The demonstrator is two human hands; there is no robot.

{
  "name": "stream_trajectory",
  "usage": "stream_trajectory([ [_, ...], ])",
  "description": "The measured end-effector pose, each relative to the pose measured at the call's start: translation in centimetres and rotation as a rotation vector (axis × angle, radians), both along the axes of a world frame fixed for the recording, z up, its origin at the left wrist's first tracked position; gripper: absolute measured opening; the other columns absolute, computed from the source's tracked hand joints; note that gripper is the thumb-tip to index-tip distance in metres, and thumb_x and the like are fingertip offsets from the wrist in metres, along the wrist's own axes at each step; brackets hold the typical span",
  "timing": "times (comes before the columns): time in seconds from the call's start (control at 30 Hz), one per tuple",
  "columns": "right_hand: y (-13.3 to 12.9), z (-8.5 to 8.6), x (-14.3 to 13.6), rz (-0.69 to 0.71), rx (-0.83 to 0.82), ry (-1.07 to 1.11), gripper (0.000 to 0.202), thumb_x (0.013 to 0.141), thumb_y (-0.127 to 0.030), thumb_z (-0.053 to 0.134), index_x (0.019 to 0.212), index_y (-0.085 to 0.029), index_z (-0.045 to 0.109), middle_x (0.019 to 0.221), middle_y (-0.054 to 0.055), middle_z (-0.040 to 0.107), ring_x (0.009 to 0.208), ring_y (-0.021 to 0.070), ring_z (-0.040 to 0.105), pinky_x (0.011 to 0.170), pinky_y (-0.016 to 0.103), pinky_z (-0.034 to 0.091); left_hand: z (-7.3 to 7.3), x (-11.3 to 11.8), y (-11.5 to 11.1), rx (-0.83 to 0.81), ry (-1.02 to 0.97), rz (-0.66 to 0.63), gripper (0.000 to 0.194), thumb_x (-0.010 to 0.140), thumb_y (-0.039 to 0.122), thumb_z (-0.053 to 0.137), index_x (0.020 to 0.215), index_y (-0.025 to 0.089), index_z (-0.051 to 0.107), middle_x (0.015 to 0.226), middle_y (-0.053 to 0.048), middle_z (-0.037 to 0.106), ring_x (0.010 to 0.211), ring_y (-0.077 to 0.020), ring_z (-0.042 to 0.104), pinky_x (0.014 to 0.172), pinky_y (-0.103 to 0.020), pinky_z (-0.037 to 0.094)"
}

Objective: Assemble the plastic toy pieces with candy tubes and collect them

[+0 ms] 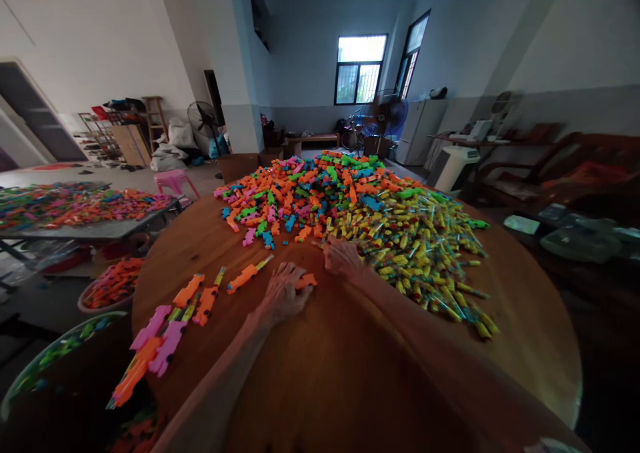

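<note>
My left hand [286, 289] is low over the round wooden table, its fingers curled around an orange toy car [307, 280]. Part of that car is hidden under the fingers. My right hand [343, 257] reaches to the near left edge of a heap of yellow tubes with clear ends [415, 239]. Its fingers are closed at the tubes, and what they grip is hidden. Left of my left hand lies another orange toy car [243, 279] with a tube sticking out of it. Further left, several orange and pink cars [167, 346] lie joined with tubes.
Behind my hands rises a heap of orange, green, blue and pink toy cars [305, 189] on the wooden table [320, 386]. At left are a side table [100, 229] covered with toy pieces, a tub of orange pieces [113, 283] and a pink stool [176, 181].
</note>
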State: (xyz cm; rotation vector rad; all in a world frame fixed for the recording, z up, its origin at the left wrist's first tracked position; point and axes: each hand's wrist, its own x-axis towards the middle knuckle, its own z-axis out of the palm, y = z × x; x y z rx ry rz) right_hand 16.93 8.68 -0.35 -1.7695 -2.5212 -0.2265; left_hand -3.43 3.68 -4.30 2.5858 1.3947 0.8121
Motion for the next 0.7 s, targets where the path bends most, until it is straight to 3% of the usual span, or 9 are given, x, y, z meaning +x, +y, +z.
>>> stream_trajectory([
  [0.17,1.4,-0.3,-1.3,0.044,-0.037,0.019,0.044,0.086,-0.022,0.063,0.13,-0.015,0.062,0.131,0.02,0.06,0.102,0.0273,0.067,0.084,0.036,0.051,0.7,0.0,-0.2,-0.032,-0.042,-0.029,0.013,0.085,0.021,0.061,0.098,0.021,0.061,0.101,-0.007,0.064,0.099,-0.0246,0.057,0.087,-0.04,0.046],
  [0.27,1.3,-0.7,-1.1,0.072,-0.067,0.045,0.036,0.087,-0.022,0.063,0.121,-0.012,0.066,0.121,0.02,0.065,0.107,0.0276,0.065,0.088,0.035,0.049,0.9,-0.2,-0.1,-0.062,-0.057,-0.055,0.014,0.083,0.016,0.061,0.096,0.021,0.06,0.098,-0.005,0.066,0.098,-0.0237,0.058,0.086,-0.038,0.044],
  [0.37,0.3,-1.1,-0.3,0.162,-0.117,0.069,0.024,0.091,-0.021,0.057,0.11,-0.012,0.07,0.109,0.016,0.07,0.106,0.025,0.064,0.091,0.032,0.046,0.9,-0.4,0.2,-0.077,-0.043,-0.07,0.013,0.083,0.016,0.061,0.095,0.021,0.061,0.094,-0.005,0.067,0.094,-0.0232,0.058,0.081,-0.036,0.043],
  [0.5,-1.9,-1.6,1.0,0.279,-0.157,0.101,0.022,0.088,-0.015,0.057,0.106,-0.012,0.07,0.108,0.013,0.07,0.104,0.0217,0.061,0.091,0.028,0.043,0.7,-0.8,0.5,-0.084,0.015,-0.1,0.004,0.084,0.017,0.06,0.081,0.019,0.061,0.086,-0.005,0.066,0.088,-0.022,0.057,0.078,-0.035,0.042],
  [0.7,-4.2,-2.2,2.0,0.284,-0.101,0.126,0.029,0.089,-0.011,0.049,0.111,-0.013,0.068,0.117,0.017,0.062,0.095,0.0224,0.058,0.08,0.032,0.041,0.9,-0.6,0.5,-0.071,0.048,-0.107,0.007,0.089,0.021,0.062,0.082,0.019,0.064,0.085,-0.005,0.065,0.087,-0.0214,0.057,0.078,-0.035,0.042],
])
